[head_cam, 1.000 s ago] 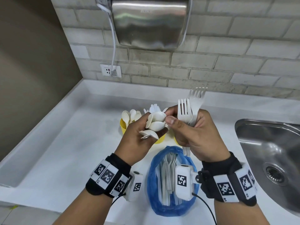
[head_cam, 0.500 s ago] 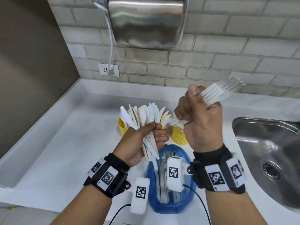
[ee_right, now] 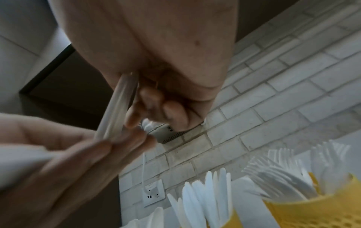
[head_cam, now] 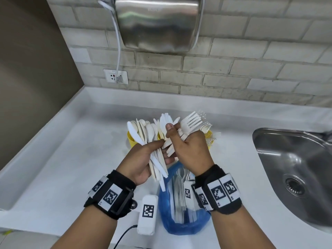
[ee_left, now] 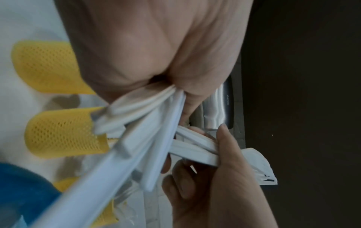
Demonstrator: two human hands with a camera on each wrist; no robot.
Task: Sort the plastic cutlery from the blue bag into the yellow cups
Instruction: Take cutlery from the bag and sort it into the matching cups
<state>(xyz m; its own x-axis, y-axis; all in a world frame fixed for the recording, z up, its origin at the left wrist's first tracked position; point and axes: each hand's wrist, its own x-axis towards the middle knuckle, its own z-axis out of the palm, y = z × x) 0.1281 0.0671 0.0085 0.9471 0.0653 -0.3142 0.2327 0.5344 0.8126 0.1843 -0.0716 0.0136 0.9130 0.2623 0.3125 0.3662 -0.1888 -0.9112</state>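
Note:
My left hand (head_cam: 160,150) grips a fanned bundle of white plastic knives and spoons (head_cam: 149,133) by the handles, which show in the left wrist view (ee_left: 148,138). Close beside it, my right hand (head_cam: 177,139) holds several white forks (head_cam: 191,123), tines up and tilted right; its thumb lies by the bundle's top. The fork handles (ee_right: 117,106) run through its curled fingers. The blue bag (head_cam: 181,225) lies open below both hands with more cutlery inside. The yellow mesh cups (head_cam: 132,141) (head_cam: 209,138) stand behind the hands, one holding forks (ee_right: 293,177), another knives (ee_right: 205,197).
A steel sink (head_cam: 296,173) is set into the white counter (head_cam: 62,168) at the right. A brick wall with a hand dryer (head_cam: 158,24) and a socket (head_cam: 115,76) rises behind. A raised counter edge and a brown wall close the left side.
My right hand, which had swung up and right with the forks, has come back down beside the left hand. The left hand's bundle has turned from bowls forward to fanned upright.

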